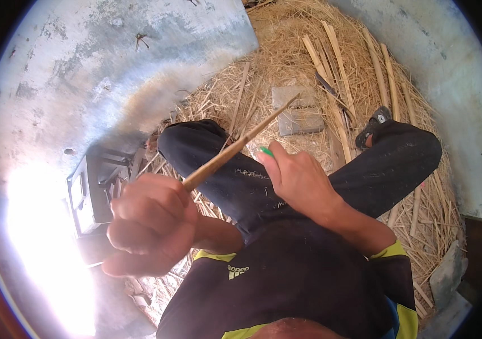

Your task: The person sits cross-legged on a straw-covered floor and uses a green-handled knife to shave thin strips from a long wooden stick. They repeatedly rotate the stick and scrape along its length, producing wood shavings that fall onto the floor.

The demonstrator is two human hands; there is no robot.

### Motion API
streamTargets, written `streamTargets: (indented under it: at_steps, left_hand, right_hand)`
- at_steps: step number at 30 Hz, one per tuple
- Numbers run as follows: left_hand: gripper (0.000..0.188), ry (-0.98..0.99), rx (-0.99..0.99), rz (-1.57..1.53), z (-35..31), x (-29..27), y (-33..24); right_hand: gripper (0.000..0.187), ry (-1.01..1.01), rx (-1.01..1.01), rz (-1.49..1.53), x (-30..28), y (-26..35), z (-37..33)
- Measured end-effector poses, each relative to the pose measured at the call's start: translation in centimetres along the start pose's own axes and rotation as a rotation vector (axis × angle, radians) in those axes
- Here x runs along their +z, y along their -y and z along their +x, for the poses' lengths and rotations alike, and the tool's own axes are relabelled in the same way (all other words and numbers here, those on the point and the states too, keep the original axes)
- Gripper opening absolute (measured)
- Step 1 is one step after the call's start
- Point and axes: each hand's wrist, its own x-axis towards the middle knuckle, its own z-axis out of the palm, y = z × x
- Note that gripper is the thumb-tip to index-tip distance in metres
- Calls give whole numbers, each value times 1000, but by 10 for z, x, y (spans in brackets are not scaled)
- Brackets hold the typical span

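Observation:
My left hand is closed around a long split bamboo strip. The strip slants up and to the right from the fist and narrows to a point above my lap. A thin pale sliver shows below the fist, and I cannot tell whether it is part of the strip. My right hand is closed too, just right of the strip and apart from it. A small green end sticks out by its thumb; the rest of that thing is hidden in the fingers.
Straw and shavings cover the floor, with long bamboo strips on the right. Two grey blocks lie beyond my crossed legs, near a dark curved blade. A dark frame stands left, by pale walls.

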Motion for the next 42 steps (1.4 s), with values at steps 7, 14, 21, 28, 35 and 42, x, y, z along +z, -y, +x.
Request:
streamTargets:
  at_steps: [7, 14, 21, 28, 35, 42]
  left_hand:
    - [58, 41, -1, -129, 2, 2, 1]
    - [56, 382, -126, -283, 7, -7, -1]
    - [53, 420, -158, -274, 14, 1, -1]
    - [55, 369, -117, -234, 11, -9, -3]
    - [55, 266, -50, -286, 10, 11, 9]
    - [53, 497, -182, -291, 22, 3, 2]
  right_hand:
    - [30, 26, -29, -89, -9, 11, 2]
    - [28, -4, -141, -17, -21, 24, -10]
    - [24, 53, -87, -3, -34, 44, -16]
    - [28, 83, 7, -103, -16, 27, -9]
    - [33, -76, 256, -77, -8, -40, -16]
    - [26, -70, -160, 123, -23, 26, -14]
